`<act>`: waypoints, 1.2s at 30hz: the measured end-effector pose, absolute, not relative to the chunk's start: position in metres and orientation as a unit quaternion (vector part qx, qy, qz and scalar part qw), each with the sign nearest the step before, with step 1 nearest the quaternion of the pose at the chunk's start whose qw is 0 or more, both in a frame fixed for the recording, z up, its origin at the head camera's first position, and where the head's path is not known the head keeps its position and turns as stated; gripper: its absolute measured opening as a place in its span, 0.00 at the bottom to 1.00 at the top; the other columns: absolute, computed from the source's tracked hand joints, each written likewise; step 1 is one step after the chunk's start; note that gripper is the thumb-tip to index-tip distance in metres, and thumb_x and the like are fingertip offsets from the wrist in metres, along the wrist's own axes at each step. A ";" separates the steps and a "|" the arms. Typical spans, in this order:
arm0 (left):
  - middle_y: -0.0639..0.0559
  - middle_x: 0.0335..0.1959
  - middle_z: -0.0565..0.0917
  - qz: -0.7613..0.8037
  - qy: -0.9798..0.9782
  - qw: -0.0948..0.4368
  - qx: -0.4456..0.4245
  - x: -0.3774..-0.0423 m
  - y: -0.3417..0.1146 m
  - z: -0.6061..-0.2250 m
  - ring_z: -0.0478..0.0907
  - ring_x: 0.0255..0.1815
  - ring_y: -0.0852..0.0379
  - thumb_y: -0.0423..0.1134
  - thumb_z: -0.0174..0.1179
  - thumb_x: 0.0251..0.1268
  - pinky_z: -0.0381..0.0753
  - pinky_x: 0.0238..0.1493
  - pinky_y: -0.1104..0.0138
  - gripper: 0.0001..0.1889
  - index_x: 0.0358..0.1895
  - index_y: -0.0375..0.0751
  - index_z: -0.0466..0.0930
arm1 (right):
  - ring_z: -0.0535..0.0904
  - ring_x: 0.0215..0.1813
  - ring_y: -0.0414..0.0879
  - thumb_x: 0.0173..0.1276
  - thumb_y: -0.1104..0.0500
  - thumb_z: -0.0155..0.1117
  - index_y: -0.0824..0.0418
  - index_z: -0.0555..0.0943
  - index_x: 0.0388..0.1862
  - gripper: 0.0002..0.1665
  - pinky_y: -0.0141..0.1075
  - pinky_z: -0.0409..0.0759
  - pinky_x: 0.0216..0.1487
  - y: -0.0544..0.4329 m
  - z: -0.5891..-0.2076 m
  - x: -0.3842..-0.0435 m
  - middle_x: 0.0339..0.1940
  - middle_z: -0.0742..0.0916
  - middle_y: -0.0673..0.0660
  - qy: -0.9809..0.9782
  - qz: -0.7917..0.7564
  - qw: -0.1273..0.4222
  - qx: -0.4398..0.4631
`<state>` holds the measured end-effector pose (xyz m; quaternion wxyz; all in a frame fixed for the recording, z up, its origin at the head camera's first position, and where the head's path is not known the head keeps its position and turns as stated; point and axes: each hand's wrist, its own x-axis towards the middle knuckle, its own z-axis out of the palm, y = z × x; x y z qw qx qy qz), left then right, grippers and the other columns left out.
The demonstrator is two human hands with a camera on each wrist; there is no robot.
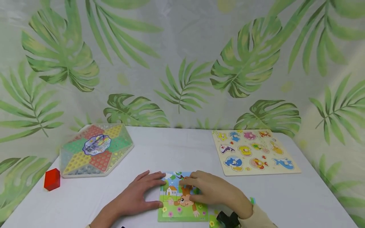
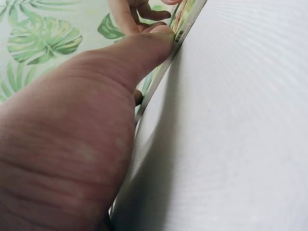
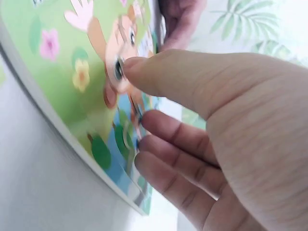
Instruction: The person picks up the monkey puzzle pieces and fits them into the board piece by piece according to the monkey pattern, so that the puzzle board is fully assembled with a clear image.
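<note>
A monkey jigsaw puzzle [image 1: 178, 213] in a shallow tray lies on the table before me, also seen close in the right wrist view. My left hand [image 1: 139, 193] touches its left side, with spread fingers near the top and the thumb lower down; in the left wrist view the thumb [image 2: 144, 50] meets the tray's edge. Over the puzzle's right half, my right hand [image 1: 214, 188] pinches a puzzle piece [image 3: 126, 103] at the monkey's face and body, its thumb and bent fingertips on either side. Part of the piece is hidden by the fingers.
Loose puzzle pieces [image 1: 212, 221] lie by the puzzle's lower right, partly under a black device [image 1: 228, 219] at the right wrist. A hexagonal Chinese checkers box [image 1: 97, 150] and a red block [image 1: 52, 179] sit left. A wooden sea-animal peg board [image 1: 256, 152] lies back right.
</note>
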<state>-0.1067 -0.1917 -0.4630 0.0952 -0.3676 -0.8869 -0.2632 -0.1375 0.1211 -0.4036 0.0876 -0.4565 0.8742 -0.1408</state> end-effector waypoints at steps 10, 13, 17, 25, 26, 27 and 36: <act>0.54 0.71 0.77 -0.266 -0.884 0.096 -0.371 -0.106 -0.192 -0.463 0.73 0.73 0.49 0.62 0.69 0.63 0.58 0.74 0.51 0.29 0.63 0.54 0.81 | 0.80 0.53 0.39 0.73 0.51 0.69 0.50 0.81 0.69 0.27 0.34 0.82 0.52 0.137 -0.390 -0.143 0.54 0.87 0.44 0.878 -0.199 0.118 -0.418; 0.54 0.71 0.77 -0.268 -0.883 0.097 -0.373 -0.106 -0.191 -0.463 0.73 0.73 0.50 0.62 0.69 0.63 0.59 0.74 0.51 0.29 0.64 0.54 0.80 | 0.81 0.53 0.40 0.73 0.53 0.69 0.50 0.80 0.70 0.27 0.33 0.82 0.51 0.143 -0.387 -0.143 0.57 0.88 0.46 0.871 -0.221 0.128 -0.420; 0.55 0.71 0.77 -0.265 -0.884 0.097 -0.372 -0.106 -0.191 -0.462 0.73 0.73 0.50 0.62 0.69 0.63 0.59 0.75 0.51 0.29 0.64 0.53 0.80 | 0.81 0.51 0.38 0.74 0.51 0.67 0.51 0.80 0.70 0.26 0.34 0.84 0.50 0.154 -0.385 -0.143 0.58 0.87 0.47 0.867 -0.240 0.146 -0.412; 0.55 0.72 0.77 -0.266 -0.888 0.086 -0.364 -0.107 -0.191 -0.461 0.72 0.74 0.50 0.62 0.69 0.63 0.58 0.76 0.49 0.30 0.64 0.53 0.81 | 0.83 0.51 0.40 0.76 0.47 0.65 0.54 0.79 0.70 0.27 0.36 0.86 0.48 0.183 -0.381 -0.138 0.55 0.87 0.48 0.863 -0.275 0.147 -0.398; 0.55 0.72 0.77 -0.267 -0.888 0.087 -0.365 -0.107 -0.191 -0.461 0.72 0.74 0.50 0.62 0.69 0.63 0.58 0.76 0.49 0.30 0.64 0.52 0.81 | 0.83 0.51 0.41 0.76 0.47 0.65 0.55 0.79 0.70 0.27 0.37 0.86 0.48 0.187 -0.381 -0.137 0.54 0.88 0.48 0.862 -0.280 0.144 -0.398; 0.55 0.72 0.77 -0.267 -0.887 0.088 -0.366 -0.107 -0.191 -0.461 0.72 0.74 0.49 0.62 0.69 0.63 0.58 0.76 0.48 0.30 0.63 0.52 0.81 | 0.83 0.51 0.42 0.76 0.47 0.65 0.55 0.79 0.69 0.28 0.37 0.86 0.48 0.190 -0.381 -0.136 0.54 0.88 0.49 0.861 -0.283 0.140 -0.400; 0.55 0.72 0.76 -0.266 -0.887 0.088 -0.366 -0.106 -0.192 -0.463 0.72 0.74 0.50 0.62 0.68 0.63 0.58 0.76 0.48 0.30 0.64 0.53 0.80 | 0.83 0.51 0.41 0.74 0.45 0.66 0.54 0.78 0.70 0.30 0.36 0.86 0.46 0.221 -0.385 -0.124 0.59 0.86 0.51 0.869 -0.298 0.142 -0.368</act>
